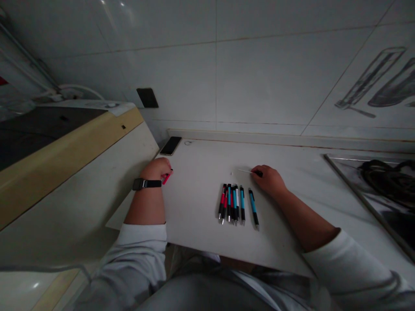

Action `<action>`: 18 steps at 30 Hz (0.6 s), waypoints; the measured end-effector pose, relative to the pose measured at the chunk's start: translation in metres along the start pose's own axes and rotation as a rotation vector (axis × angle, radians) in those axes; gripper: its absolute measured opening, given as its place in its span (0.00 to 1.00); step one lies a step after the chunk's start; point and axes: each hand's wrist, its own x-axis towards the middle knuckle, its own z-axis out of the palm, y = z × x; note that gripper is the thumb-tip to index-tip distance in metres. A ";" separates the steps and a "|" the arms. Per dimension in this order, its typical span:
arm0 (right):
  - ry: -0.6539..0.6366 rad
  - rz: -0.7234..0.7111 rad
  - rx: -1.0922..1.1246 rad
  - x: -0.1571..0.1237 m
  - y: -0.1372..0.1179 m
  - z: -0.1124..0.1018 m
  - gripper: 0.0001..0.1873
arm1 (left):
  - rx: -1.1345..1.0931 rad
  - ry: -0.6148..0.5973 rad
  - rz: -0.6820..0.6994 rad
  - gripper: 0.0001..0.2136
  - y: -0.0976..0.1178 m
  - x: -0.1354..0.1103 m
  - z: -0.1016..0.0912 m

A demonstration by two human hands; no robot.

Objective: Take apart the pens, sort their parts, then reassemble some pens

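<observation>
Head view, we see the left hand [157, 169], fingers closed on a red pen piece [166, 177] at the worktop's [194, 224] left edge, right hand [269, 179] pinching a thin refill [244, 171] lying crosswise, tip pointing left, a row of pens [233, 204] just beside it, lengthwise toward us.

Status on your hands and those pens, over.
Both busy: left hand closed on red pen piece, right hand pinching thin white rod. Row of pens lies on table between them. Only a phone at far edge, well apart.
</observation>
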 end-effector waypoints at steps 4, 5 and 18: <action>-0.002 0.013 -0.003 0.000 0.000 0.000 0.12 | -0.083 -0.047 -0.028 0.07 0.005 -0.006 -0.001; -0.001 0.017 -0.003 0.000 0.000 0.000 0.12 | -0.095 -0.059 -0.038 0.07 0.005 -0.007 -0.001; 0.001 0.023 0.038 -0.001 -0.002 0.000 0.12 | 0.253 0.003 0.059 0.10 0.005 0.000 -0.010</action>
